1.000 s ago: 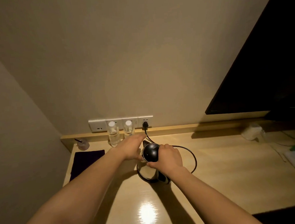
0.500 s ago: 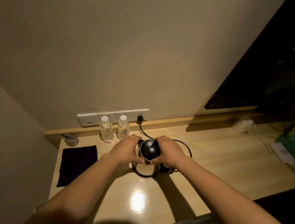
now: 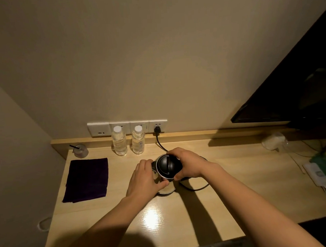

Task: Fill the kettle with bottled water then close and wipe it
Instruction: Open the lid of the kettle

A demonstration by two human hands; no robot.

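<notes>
A steel kettle (image 3: 166, 187) with a round black lid (image 3: 167, 166) stands on the wooden desk (image 3: 226, 191). My left hand (image 3: 145, 177) wraps round the kettle's left side. My right hand (image 3: 188, 164) grips the lid's right edge, fingers curled over its rim. Two clear water bottles with white caps, one (image 3: 119, 141) and the other (image 3: 138, 140), stand side by side against the back ledge, behind and left of the kettle. A dark purple folded cloth (image 3: 87, 180) lies flat at the desk's left.
A black power cord (image 3: 160, 142) runs from the wall socket strip (image 3: 127, 127) down behind the kettle and loops to its right. A small glass with a black stick (image 3: 80, 150) stands at the back left. A dark screen (image 3: 291, 91) hangs on the right; clutter (image 3: 321, 170) lies beneath it.
My left hand has slid down from the lid's edge onto the kettle's side. My right hand has stayed on the lid. The camera has tilted, showing more of the desk.
</notes>
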